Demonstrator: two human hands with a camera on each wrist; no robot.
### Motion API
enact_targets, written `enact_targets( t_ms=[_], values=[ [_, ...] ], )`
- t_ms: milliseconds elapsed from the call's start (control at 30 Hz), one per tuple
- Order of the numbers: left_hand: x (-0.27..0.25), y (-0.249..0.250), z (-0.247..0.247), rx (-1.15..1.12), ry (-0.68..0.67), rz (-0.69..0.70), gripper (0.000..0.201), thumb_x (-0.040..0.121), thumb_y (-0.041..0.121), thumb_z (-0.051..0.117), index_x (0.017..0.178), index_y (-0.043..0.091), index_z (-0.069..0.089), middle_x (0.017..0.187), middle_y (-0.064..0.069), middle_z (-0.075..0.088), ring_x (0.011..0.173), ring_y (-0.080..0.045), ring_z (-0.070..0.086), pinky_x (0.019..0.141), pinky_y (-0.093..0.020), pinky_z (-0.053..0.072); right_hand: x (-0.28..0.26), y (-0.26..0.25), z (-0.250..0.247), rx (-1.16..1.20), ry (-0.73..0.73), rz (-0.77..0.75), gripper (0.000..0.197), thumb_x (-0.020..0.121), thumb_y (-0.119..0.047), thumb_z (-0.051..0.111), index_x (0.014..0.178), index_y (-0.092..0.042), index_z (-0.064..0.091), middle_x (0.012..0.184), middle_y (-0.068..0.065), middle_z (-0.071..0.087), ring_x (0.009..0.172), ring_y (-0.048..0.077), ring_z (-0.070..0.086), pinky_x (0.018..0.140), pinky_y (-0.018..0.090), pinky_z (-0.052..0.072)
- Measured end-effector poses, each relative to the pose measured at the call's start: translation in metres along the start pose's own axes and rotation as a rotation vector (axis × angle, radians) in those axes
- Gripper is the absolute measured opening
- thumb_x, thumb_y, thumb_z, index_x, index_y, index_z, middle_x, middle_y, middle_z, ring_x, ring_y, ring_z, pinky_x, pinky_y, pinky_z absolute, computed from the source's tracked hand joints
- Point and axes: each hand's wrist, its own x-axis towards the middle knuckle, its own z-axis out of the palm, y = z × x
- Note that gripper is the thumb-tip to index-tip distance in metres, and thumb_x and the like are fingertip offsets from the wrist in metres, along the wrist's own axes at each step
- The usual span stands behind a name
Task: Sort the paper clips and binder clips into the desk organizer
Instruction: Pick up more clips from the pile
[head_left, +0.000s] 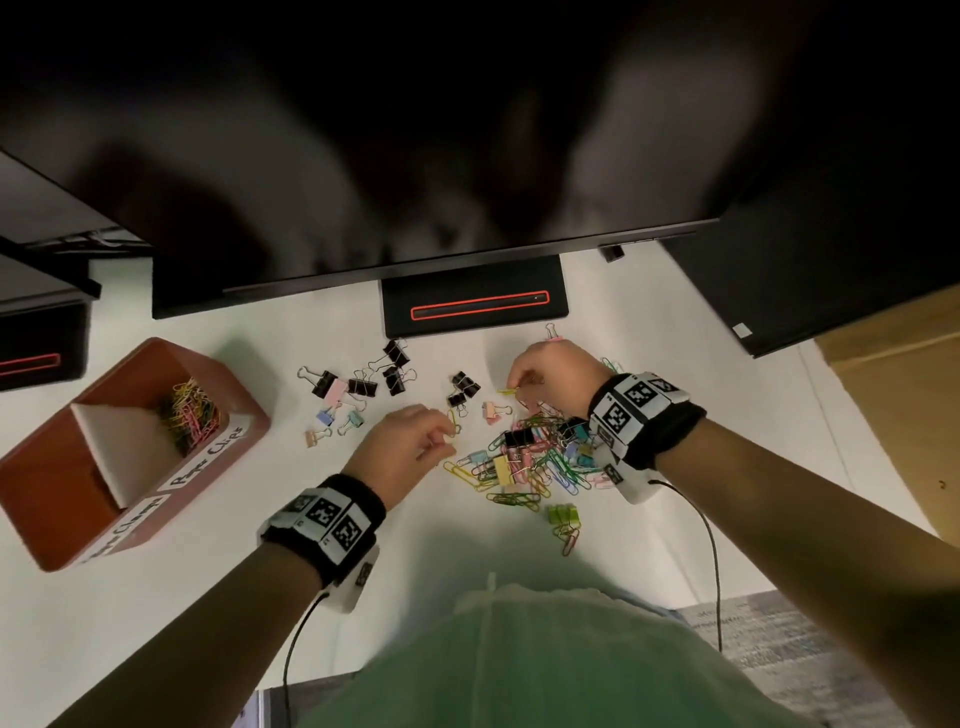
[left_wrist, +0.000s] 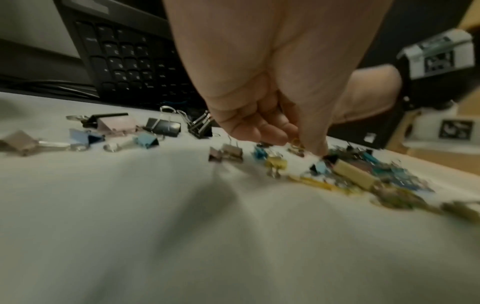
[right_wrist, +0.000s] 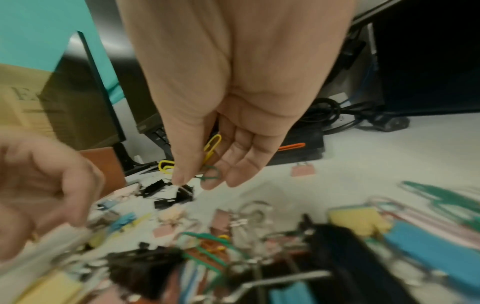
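My right hand (head_left: 558, 371) pinches a yellow paper clip (right_wrist: 212, 145) between thumb and fingers, and in the right wrist view a green paper clip (right_wrist: 211, 174) hangs in the same grip just below it. In the head view this hand sits right of center, above the mixed pile of clips (head_left: 540, 460), which spreads over the white desk (head_left: 156, 613) in the middle of the frame: coloured paper clips tangled with black, yellow, pink and blue binder clips. My left hand (head_left: 410, 441) is just left of that pile, fingers curled, with a yellow clip (head_left: 453, 422) at its fingertips; it looks pinched, though the left wrist view is too blurred to be certain of the contact.

Left of my hands, a loose group of binder clips (head_left: 358, 387) lies apart from the pile: several black ones, with pink and blue ones beside them. A small cluster of black binder clips (head_left: 463, 388) rests between my two hands. Below the pile, a green binder clip (head_left: 562, 514) lies with a few paper clips touching it.

The desk organizer (head_left: 57, 535), a red-brown box with a white divider, stands at the left of the head view. Its upper compartment holds a heap of coloured paper clips (head_left: 189, 415); a label on its front wall reads "Paper Clips". What lies in the lower compartment I cannot tell.

A dark monitor (head_left: 363, 130) fills the top of the frame, its stand (head_left: 472, 306) just above my hands. A black keyboard (left_wrist: 124, 61) shows in the upper left of the left wrist view.
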Motion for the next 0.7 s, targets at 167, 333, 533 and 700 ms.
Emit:
enact_targets(
  t_ms=[167, 333, 533, 700],
  values=[
    [-0.009, -0.002, 0.029, 0.104, -0.097, 0.016, 0.025, 0.079, 0.021, 0.070, 0.102, 0.017, 0.064, 0.080, 0.006, 0.057, 0.077, -0.011, 0.049, 0.074, -0.031, 0.047, -0.010, -0.033, 0.018, 0.004, -0.092, -0.168, 0.011, 0.083, -0.012, 0.066, 0.093, -0.012, 0.070, 0.097, -0.003, 0.058, 0.086, 0.012, 0.055, 0.085, 0.024, 0.047],
    [-0.005, -0.003, 0.038, 0.072, -0.026, -0.056, 0.015, 0.080, 0.020, 0.068, 0.091, 0.010, 0.064, 0.086, 0.000, 0.053, 0.078, -0.014, 0.047, 0.073, -0.031, 0.045, -0.018, -0.038, 0.038, -0.022, -0.154, -0.148, 0.011, 0.085, -0.014, 0.063, 0.095, -0.013, 0.066, 0.102, 0.003, 0.061, 0.084, 0.013, 0.055, 0.084, 0.027, 0.048],
    [-0.005, -0.006, 0.036, 0.088, -0.033, -0.062, 0.011, 0.082, 0.020, 0.066, 0.082, 0.011, 0.059, 0.085, 0.003, 0.050, 0.080, -0.015, 0.047, 0.073, -0.031, 0.043, -0.021, -0.007, 0.013, -0.182, -0.044, -0.014, 0.016, 0.087, -0.013, 0.057, 0.101, -0.016, 0.064, 0.106, 0.002, 0.059, 0.093, 0.019, 0.058, 0.078, 0.022, 0.042],
    [-0.013, -0.015, 0.028, 0.052, 0.030, -0.078, 0.009, 0.083, 0.017, 0.064, 0.086, 0.011, 0.057, 0.080, 0.003, 0.049, 0.074, -0.017, 0.048, 0.069, -0.031, 0.045, -0.020, -0.009, 0.012, -0.246, -0.051, -0.063, 0.021, 0.086, -0.016, 0.060, 0.106, -0.020, 0.065, 0.104, 0.000, 0.063, 0.094, 0.018, 0.059, 0.082, 0.029, 0.047]
  ],
)
